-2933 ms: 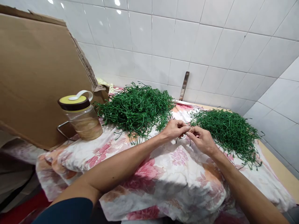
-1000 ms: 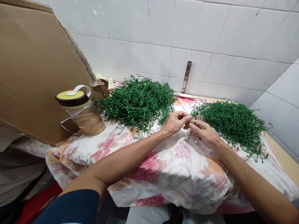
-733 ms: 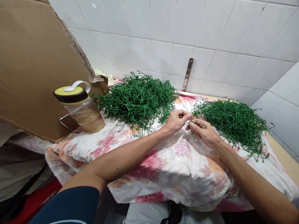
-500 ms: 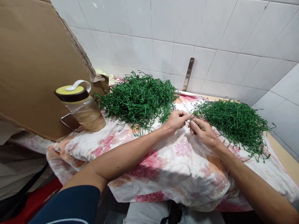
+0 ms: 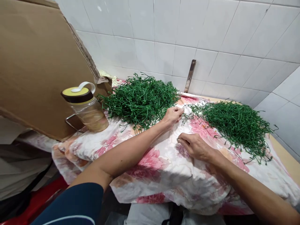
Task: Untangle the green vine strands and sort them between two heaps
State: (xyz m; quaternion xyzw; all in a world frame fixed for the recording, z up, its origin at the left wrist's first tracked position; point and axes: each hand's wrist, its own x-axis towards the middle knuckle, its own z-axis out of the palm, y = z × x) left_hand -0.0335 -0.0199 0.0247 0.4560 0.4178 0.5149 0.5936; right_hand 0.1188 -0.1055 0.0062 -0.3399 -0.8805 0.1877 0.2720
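Note:
Two heaps of thin green strands lie on a floral cloth [image 5: 150, 162]: a left heap [image 5: 140, 100] and a right heap [image 5: 236, 122]. Between them, my left hand [image 5: 174, 115] has its fingers pinched beside a few loose green strands [image 5: 190, 112]; what it grips is too small to make out. Lower and to the right, my right hand [image 5: 193, 144] hovers over the cloth with thumb and fingers pressed together. Something tiny may be at its fingertips, but I cannot make it out.
A clear bottle [image 5: 91, 114] with a yellow and dark lid stands at the left, in front of a large cardboard box [image 5: 42, 68]. Behind the heaps, a metal strip [image 5: 190, 76] is fixed to the white tiled wall [image 5: 164, 56].
My hands have come apart. The right one has moved down and slightly left, away from the strands, while the left has shifted slightly up and left. The view has shifted a little.

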